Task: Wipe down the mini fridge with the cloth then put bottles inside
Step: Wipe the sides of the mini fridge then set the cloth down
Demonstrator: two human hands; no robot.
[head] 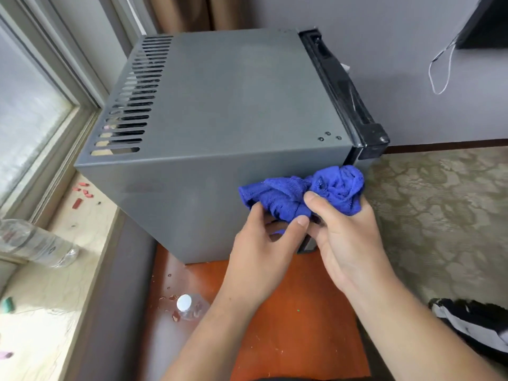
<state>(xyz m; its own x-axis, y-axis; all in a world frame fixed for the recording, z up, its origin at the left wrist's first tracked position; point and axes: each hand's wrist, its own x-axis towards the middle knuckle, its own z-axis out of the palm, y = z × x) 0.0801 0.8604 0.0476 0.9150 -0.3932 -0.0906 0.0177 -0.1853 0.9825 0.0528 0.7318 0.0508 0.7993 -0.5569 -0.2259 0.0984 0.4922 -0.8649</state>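
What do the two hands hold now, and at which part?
Both hold the bunched blue cloth against the fridge's side: the left hand grips its lower left, the right hand its lower right.

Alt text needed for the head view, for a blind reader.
A left hand and right hand grip a bunched blue cloth at the side of a grey mini fridge. A capped bottle stands on the orange surface; a second bottle lies on the window ledge.
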